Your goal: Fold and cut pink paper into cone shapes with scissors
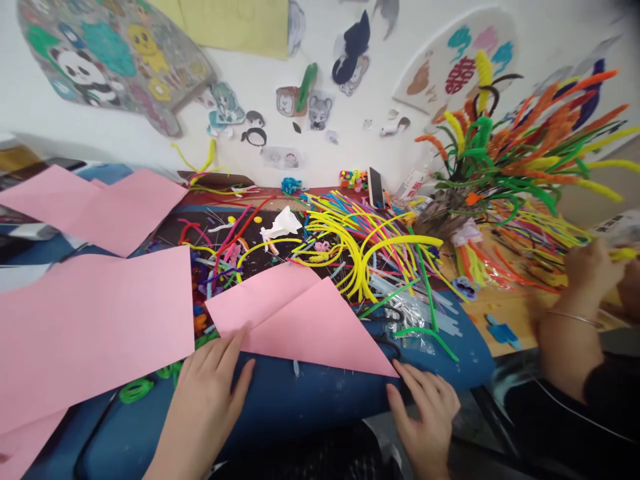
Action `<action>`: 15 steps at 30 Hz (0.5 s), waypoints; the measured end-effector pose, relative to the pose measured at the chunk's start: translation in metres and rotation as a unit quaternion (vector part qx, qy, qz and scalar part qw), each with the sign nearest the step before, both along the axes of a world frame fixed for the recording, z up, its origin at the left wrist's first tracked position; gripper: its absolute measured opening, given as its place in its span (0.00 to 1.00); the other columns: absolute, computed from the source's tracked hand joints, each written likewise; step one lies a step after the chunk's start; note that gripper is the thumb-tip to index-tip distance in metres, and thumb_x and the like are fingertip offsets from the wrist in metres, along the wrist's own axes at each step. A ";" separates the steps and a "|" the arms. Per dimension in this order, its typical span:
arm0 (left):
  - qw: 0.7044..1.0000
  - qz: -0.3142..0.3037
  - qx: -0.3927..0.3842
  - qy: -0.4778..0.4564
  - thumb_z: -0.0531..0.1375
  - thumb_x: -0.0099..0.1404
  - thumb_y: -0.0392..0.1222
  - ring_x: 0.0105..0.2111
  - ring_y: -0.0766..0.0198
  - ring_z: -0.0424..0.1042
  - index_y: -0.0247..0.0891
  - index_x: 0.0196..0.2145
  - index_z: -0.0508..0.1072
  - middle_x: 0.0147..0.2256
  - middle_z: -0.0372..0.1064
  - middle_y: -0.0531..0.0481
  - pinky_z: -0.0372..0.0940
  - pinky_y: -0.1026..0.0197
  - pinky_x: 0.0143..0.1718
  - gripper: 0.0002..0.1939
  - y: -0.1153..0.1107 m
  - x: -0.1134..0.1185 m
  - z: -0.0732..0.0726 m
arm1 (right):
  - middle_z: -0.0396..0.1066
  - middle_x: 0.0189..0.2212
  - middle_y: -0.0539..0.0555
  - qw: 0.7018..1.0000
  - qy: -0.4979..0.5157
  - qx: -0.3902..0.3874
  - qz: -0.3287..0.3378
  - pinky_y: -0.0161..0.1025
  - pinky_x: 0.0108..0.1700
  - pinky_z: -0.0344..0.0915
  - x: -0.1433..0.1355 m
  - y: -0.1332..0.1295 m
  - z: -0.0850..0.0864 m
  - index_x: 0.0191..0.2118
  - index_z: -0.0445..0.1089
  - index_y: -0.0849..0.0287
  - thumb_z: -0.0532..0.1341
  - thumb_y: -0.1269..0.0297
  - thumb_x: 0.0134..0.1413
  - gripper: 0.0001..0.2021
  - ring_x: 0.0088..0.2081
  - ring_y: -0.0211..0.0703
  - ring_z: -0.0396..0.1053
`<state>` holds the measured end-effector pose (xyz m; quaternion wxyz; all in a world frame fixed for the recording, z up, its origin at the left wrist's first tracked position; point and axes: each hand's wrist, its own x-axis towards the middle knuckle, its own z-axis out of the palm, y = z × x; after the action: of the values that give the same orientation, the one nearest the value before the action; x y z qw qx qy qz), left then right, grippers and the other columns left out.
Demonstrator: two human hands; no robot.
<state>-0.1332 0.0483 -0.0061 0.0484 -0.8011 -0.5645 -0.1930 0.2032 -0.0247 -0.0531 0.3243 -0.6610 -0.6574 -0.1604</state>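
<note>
A folded sheet of pink paper [310, 327] lies in front of me, with a diagonal flap turned over and a point at its right end. My left hand [210, 383] rests with its fingertips on the paper's lower left edge, fingers stretched out and thumb apart. At the right-hand point, the index fingertip of my right hand [425, 407] touches the corner, while the thumb stands a little away below it. Beyond the paper spread yellow pipe cleaners [357, 260] and a crumpled white tissue [285, 223].
Larger pink sheets [100, 327] lie at left, with a folded pink piece [107, 207] behind. A bunch of colourful fuzzy stems [530, 147] stands at right. A co-worker's hand [590, 273] works beside it. A phone [375, 188] leans at the back; a clear bag [413, 323] lies nearby.
</note>
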 end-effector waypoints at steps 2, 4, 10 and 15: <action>1.000 -0.009 -0.012 -0.019 0.56 0.67 0.46 0.44 0.45 0.71 0.29 0.58 0.65 0.43 0.73 0.36 0.66 0.45 0.46 0.25 0.011 0.006 0.001 | 0.75 0.38 0.60 1.000 0.015 -0.013 0.005 0.57 0.48 0.58 -0.007 0.004 0.003 0.48 0.72 0.59 0.59 0.50 0.61 0.19 0.42 0.56 0.67; 0.999 -0.019 -0.032 -0.036 0.57 0.66 0.45 0.43 0.45 0.71 0.28 0.58 0.64 0.42 0.72 0.37 0.66 0.45 0.44 0.26 0.020 0.009 0.001 | 0.74 0.37 0.59 0.998 0.055 -0.027 0.013 0.55 0.47 0.59 -0.011 0.007 0.004 0.46 0.71 0.58 0.61 0.49 0.59 0.18 0.42 0.55 0.67; 0.976 -0.131 -0.130 -0.119 0.57 0.66 0.41 0.34 0.58 0.72 0.40 0.34 0.74 0.32 0.72 0.49 0.65 0.55 0.38 0.06 0.031 0.008 0.034 | 0.73 0.39 0.57 0.980 0.160 -0.020 0.112 0.50 0.46 0.62 -0.001 0.014 0.020 0.33 0.67 0.54 0.63 0.64 0.59 0.05 0.45 0.53 0.67; 0.953 -0.205 -0.013 -0.222 0.53 0.67 0.30 0.40 0.61 0.72 0.43 0.37 0.71 0.37 0.72 0.50 0.67 0.60 0.40 0.10 0.031 0.005 0.069 | 0.76 0.43 0.56 0.974 0.109 0.035 0.197 0.52 0.47 0.65 0.013 0.022 0.049 0.31 0.66 0.53 0.62 0.69 0.57 0.06 0.52 0.55 0.67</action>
<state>-0.1280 0.0794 0.0624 -0.1292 -0.8372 -0.3865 -0.3648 0.2164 -0.0029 -0.0041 0.4419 -0.5207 -0.7292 -0.0433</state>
